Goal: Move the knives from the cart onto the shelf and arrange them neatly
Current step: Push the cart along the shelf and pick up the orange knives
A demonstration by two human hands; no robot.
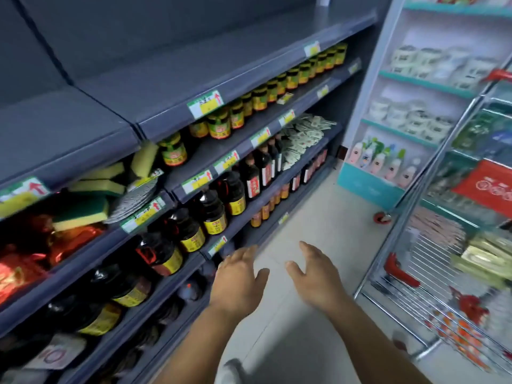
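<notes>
Both hands reach forward empty, left hand (238, 281) and right hand (318, 275) with open grip, between the shelf (177, 112) and the cart (432, 261).

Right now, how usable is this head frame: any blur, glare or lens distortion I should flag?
Head view: wide-angle bending bows the grey shelves; motion blur smears the cart on the right and the red packets at far left, which also show glare; both hands, left hand and right hand, are fairly sharp, open and empty; no knife can be made out in the blurred cart.
</notes>
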